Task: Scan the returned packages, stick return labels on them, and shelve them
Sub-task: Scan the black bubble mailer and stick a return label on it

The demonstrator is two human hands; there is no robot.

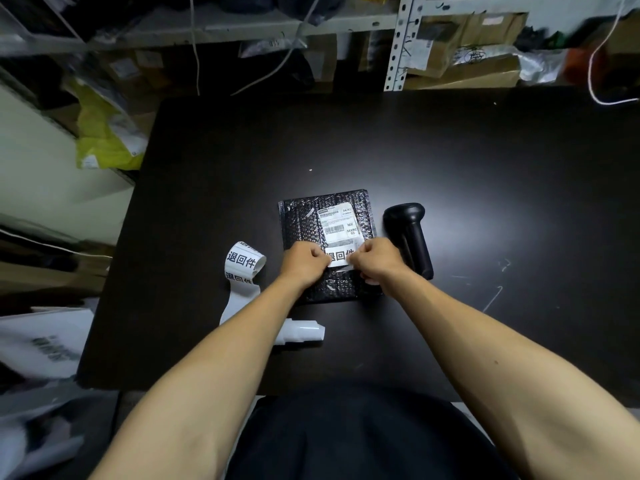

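A black bubble mailer (pixel 301 220) lies flat on the dark table (pixel 450 174), with a white shipping label (pixel 338 225) on its upper right. Just below that label sits a white return label (pixel 339 256) printed with large dark characters. My left hand (pixel 304 263) pinches the return label's left edge and my right hand (pixel 375 263) pinches its right edge, both with curled fingers over the mailer. A black handheld scanner (pixel 410 237) lies right of the mailer. A curled strip of return labels (pixel 242 268) lies to the left.
A small roll of white backing paper (pixel 304 332) lies near the table's front, beside my left forearm. Metal shelves (pixel 398 43) behind the table hold cardboard boxes and bagged parcels. Yellow bags (pixel 107 143) and white bags are piled to the left.
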